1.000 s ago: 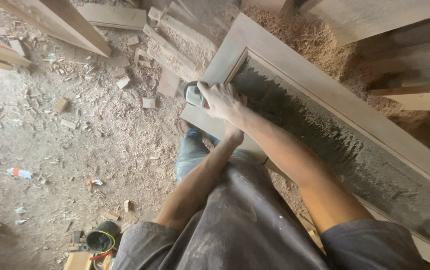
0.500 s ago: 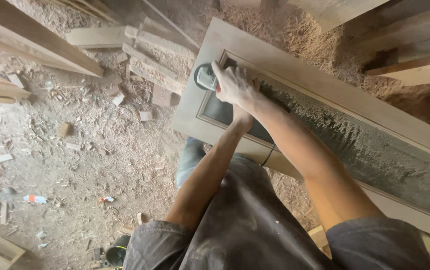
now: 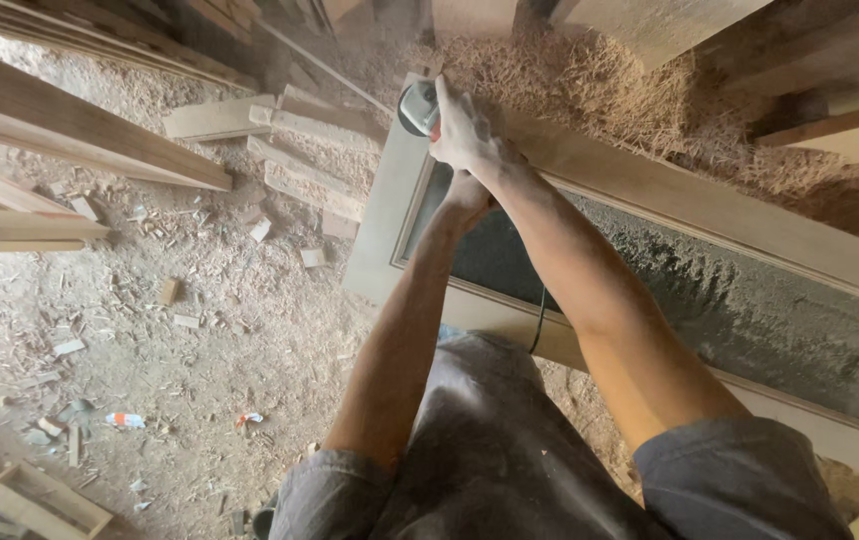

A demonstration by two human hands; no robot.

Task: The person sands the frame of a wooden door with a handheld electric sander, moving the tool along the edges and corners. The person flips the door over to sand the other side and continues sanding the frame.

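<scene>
My right hand [image 3: 465, 135] and, beneath it, my left hand [image 3: 470, 192] were both closed around the angle grinder [image 3: 418, 108] at the wooden door frame's [image 3: 390, 215] top corner.

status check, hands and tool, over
Right hand gripping the grinder at the wooden frame corner. Left hand tucked under the right, grip unclear. Sawdust heaped close.

Small crumpled wrapper [image 3: 126, 420] on the sawdust floor [image 3: 200, 330] at eight o'clock, flattened, white and pale blue with a red-orange end. Second scrap [image 3: 249, 419] just to its three o'clock, tiny, red and white, perhaps a torn packet. No labels, signs or screens visible.
</scene>
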